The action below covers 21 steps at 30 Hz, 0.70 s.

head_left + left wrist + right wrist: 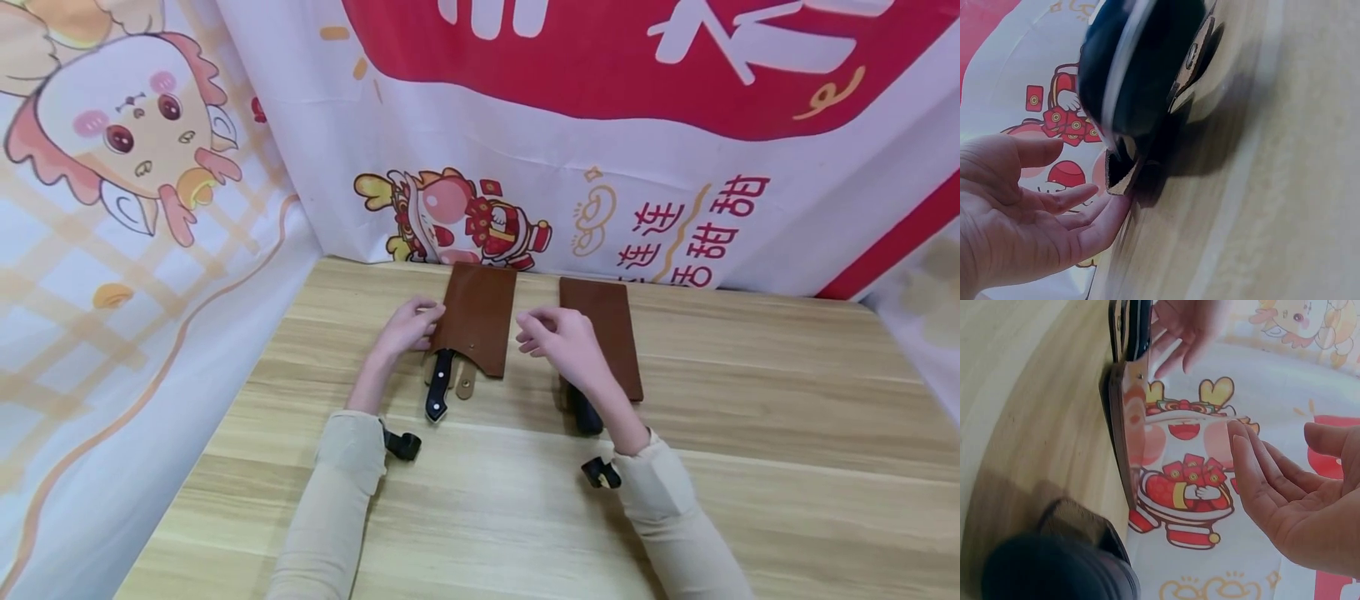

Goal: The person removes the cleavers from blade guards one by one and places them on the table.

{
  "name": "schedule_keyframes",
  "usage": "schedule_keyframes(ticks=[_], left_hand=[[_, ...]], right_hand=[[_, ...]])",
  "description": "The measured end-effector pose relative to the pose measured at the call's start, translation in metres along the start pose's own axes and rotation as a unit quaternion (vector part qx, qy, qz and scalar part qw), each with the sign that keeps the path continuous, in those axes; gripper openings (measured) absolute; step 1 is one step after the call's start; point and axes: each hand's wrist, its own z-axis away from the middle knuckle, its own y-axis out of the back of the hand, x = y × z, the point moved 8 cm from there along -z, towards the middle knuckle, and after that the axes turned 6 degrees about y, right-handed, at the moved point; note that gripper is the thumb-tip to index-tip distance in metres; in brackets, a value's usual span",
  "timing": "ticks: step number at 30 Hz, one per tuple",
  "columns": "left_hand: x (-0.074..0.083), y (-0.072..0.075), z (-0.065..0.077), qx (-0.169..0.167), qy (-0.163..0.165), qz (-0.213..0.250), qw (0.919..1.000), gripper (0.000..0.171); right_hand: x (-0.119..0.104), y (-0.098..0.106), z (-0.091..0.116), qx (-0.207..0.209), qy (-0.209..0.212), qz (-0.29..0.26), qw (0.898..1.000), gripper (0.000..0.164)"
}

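Brown left sheath (477,317) looks stiff; grip its edges. Left hand (408,327) touches it, fingers loose; right hand (560,335) hovers, relaxed.

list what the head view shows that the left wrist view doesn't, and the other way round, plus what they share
Only the head view shows the right hand, the right brown sheath with the dark handle at its near end, and the beige sleeves.

Only the left wrist view shows the palm side of the left hand and the dark opening at the end of the left brown sheath.

Both show that hand beside that sheath, its black knife handle and snap strap, the wooden tabletop and the printed cloth.
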Motion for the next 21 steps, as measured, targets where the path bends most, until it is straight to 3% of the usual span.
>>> schedule_keyframes(ticks=[12, 21], left_hand=[[-0.001, -0.002, -0.004, -0.005, 0.019, -0.005, 0.9998, 0.054], [-0.002, 0.001, -0.003, -0.021, 0.026, 0.005, 0.9994, 0.062]], right_hand=[[0.008, -0.024, -0.007, -0.017, -0.024, -0.031, 0.999, 0.033], [0.014, -0.049, -0.008, -0.068, -0.061, -0.066, 0.994, 0.043]])
